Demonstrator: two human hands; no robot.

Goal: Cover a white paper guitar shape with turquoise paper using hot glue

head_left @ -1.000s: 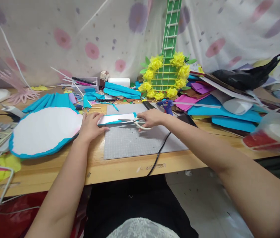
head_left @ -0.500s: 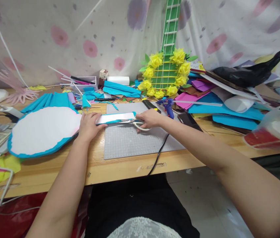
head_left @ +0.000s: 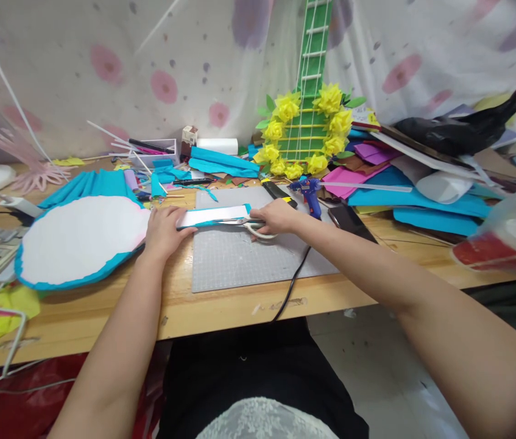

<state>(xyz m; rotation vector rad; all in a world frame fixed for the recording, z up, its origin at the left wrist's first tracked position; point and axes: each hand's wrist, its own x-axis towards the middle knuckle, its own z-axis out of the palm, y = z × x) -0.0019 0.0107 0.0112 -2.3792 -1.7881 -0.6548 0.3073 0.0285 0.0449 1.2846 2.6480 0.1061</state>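
Note:
A flat white guitar-shaped piece (head_left: 79, 241) with blue paper wrapped around its edge lies on the left of the table. Its narrow white neck (head_left: 214, 215) reaches right, over the cutting mat. My left hand (head_left: 165, 231) is closed around the base of this neck, thumb along the near side. In my right hand (head_left: 273, 216) are scissors (head_left: 258, 233) with pale handles, gripped at the neck's far right end. Their blades point left along the neck's near blue edge. How far apart the blades are is hard to make out.
A grey cutting mat (head_left: 239, 268) lies in the middle, with a blue glue gun (head_left: 309, 194) and a dark phone (head_left: 346, 221) behind. A green guitar with yellow paper flowers (head_left: 287, 108) stands at the back. Coloured paper (head_left: 435, 222) and a bagged red cup (head_left: 490, 250) lie right.
The head view has shifted slightly. Both hands, the scissors and the guitar-shaped piece stay almost where they were, with only a small movement at the scissors.

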